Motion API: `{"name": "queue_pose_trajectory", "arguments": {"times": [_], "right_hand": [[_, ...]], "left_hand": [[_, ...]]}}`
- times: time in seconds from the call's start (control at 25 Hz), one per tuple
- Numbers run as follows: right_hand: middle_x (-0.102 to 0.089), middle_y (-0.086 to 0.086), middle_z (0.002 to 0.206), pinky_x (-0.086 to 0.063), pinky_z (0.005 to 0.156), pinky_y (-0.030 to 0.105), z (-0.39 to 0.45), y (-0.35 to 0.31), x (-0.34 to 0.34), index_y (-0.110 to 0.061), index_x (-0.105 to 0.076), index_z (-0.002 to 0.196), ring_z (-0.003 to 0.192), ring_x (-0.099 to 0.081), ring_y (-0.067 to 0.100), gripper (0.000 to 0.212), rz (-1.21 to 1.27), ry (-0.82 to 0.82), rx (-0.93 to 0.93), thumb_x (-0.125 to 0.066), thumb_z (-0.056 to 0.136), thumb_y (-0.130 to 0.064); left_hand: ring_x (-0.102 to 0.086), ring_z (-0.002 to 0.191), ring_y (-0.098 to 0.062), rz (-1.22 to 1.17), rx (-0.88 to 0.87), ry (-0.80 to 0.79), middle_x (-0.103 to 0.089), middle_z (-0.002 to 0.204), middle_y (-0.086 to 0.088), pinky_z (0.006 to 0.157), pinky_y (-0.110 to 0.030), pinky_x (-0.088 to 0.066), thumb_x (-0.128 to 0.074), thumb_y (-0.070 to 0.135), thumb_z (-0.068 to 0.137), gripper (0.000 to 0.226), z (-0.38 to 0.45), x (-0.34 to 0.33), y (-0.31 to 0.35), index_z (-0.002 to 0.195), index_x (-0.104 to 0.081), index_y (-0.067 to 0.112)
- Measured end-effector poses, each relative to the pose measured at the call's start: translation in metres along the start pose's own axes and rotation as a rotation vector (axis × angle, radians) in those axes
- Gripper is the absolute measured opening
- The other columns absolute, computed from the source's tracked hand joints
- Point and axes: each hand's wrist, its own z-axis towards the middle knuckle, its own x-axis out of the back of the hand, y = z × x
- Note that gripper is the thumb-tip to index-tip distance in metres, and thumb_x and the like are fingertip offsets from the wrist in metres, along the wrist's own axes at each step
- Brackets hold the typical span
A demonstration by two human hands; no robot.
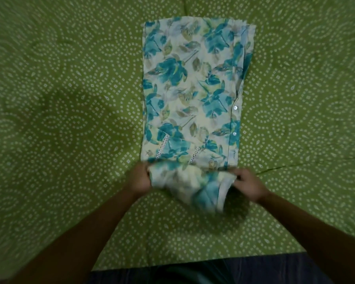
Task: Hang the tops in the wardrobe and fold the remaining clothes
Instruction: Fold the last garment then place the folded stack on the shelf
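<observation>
A cream garment with a teal flower print (193, 89) lies flat on the bed as a long narrow strip, folded lengthwise, with small white buttons down its right edge. Its near end is lifted off the sheet and blurred by motion. My left hand (140, 179) grips the near left corner of that end. My right hand (248, 184) pinches the near right corner. Both hands hold the lifted fabric between them.
A green bedsheet (59, 119) with white dotted circles covers the whole surface around the garment. The bed's near edge (193, 261) runs just in front of me, with dark floor below it.
</observation>
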Motion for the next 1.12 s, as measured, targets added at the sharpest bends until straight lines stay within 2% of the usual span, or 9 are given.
{"name": "queue_pose_trajectory", "arguments": {"times": [0.12, 0.2, 0.28, 0.36, 0.44, 0.56, 0.68, 0.84, 1.12], "right_hand": [[-0.064, 0.008, 0.12, -0.055, 0.086, 0.034, 0.051, -0.026, 0.027, -0.019, -0.063, 0.105, 0.091, -0.069, 0.012, 0.025, 0.606, 0.06, -0.326, -0.048, 0.097, -0.038], [-0.064, 0.003, 0.122, -0.047, 0.098, 0.048, 0.074, -0.025, 0.04, -0.028, -0.064, 0.114, 0.107, -0.064, 0.023, 0.069, 0.57, 0.007, -0.404, -0.053, 0.071, -0.08], [-0.072, 0.002, 0.101, -0.049, 0.091, 0.049, 0.08, -0.014, 0.041, -0.032, -0.073, 0.095, 0.092, -0.068, 0.023, 0.074, 0.474, -0.015, -0.413, -0.053, 0.054, -0.091], [-0.073, 0.002, 0.09, -0.053, 0.084, 0.043, 0.075, -0.019, 0.036, -0.027, -0.073, 0.088, 0.082, -0.07, 0.019, 0.055, 0.481, 0.052, -0.431, -0.061, 0.067, -0.076], [-0.073, 0.003, 0.101, -0.053, 0.091, 0.045, 0.055, -0.015, 0.023, -0.017, -0.071, 0.104, 0.091, -0.07, 0.022, 0.049, 0.557, 0.215, -0.386, -0.072, 0.073, -0.055], [-0.073, 0.006, 0.103, -0.052, 0.093, 0.047, 0.003, -0.002, -0.009, -0.012, -0.071, 0.108, 0.095, -0.07, 0.024, 0.042, 0.544, 0.226, -0.345, -0.071, 0.079, -0.042], [-0.074, 0.004, 0.099, -0.056, 0.085, 0.045, -0.028, 0.001, -0.037, -0.012, -0.071, 0.103, 0.09, -0.071, 0.02, 0.027, 0.472, 0.146, -0.297, -0.069, 0.084, -0.032], [-0.072, -0.003, 0.09, -0.054, 0.061, 0.017, -0.007, -0.021, -0.035, -0.013, -0.067, 0.092, 0.074, -0.069, 0.0, 0.01, 0.577, 0.432, -0.23, -0.069, 0.086, -0.021], [-0.072, -0.004, 0.093, -0.057, 0.078, 0.036, 0.021, -0.023, -0.027, -0.018, -0.068, 0.095, 0.088, -0.069, 0.014, 0.009, 0.514, 0.656, -0.081, -0.067, 0.089, -0.025]], "left_hand": [[-0.052, 0.122, -0.025, -0.59, 0.338, -0.07, -0.048, 0.142, -0.01, 0.107, -0.043, -0.039, -0.039, 0.062, 0.092, 0.051, 0.042, 0.028, 0.029, 0.119, -0.059, 0.024], [-0.046, 0.131, -0.019, -0.63, 0.295, -0.178, -0.044, 0.147, -0.001, 0.113, -0.043, -0.033, -0.032, 0.084, 0.076, 0.082, 0.061, 0.046, 0.039, 0.138, -0.046, 0.034], [-0.047, 0.13, -0.018, -0.641, 0.375, -0.18, -0.046, 0.145, 0.001, 0.112, -0.041, -0.034, -0.035, 0.087, 0.067, 0.093, 0.07, 0.045, 0.046, 0.142, -0.042, 0.032], [-0.053, 0.124, -0.019, -0.512, 0.376, -0.097, -0.055, 0.137, -0.002, 0.108, -0.039, -0.039, -0.05, 0.082, 0.067, 0.089, 0.056, 0.04, 0.051, 0.135, -0.052, 0.024], [-0.065, 0.104, -0.019, -0.321, 0.348, 0.027, -0.069, 0.111, -0.004, 0.093, -0.029, -0.05, -0.071, 0.051, 0.078, 0.054, 0.031, 0.029, 0.048, 0.114, -0.067, 0.012], [-0.069, 0.077, -0.005, -0.29, 0.358, 0.031, -0.072, 0.09, 0.002, 0.066, -0.012, -0.05, -0.07, 0.018, 0.085, 0.022, -0.02, 0.019, 0.037, 0.104, -0.071, 0.007], [-0.064, 0.071, 0.003, -0.168, 0.457, -0.081, -0.072, 0.093, 0.0, 0.063, -0.011, -0.049, -0.07, 0.024, 0.084, 0.021, -0.052, 0.018, 0.026, 0.102, -0.072, 0.012], [-0.069, 0.072, -0.007, -0.298, 0.466, 0.149, -0.073, 0.081, 0.003, 0.069, -0.028, -0.056, -0.075, 0.035, 0.079, 0.02, -0.026, 0.017, 0.042, 0.085, -0.073, 0.017], [-0.062, 0.073, -0.032, -0.127, 0.116, 0.435, -0.066, 0.076, -0.015, 0.068, -0.046, -0.05, -0.061, 0.045, 0.088, 0.043, 0.018, 0.015, 0.045, 0.081, -0.061, 0.002]]}}
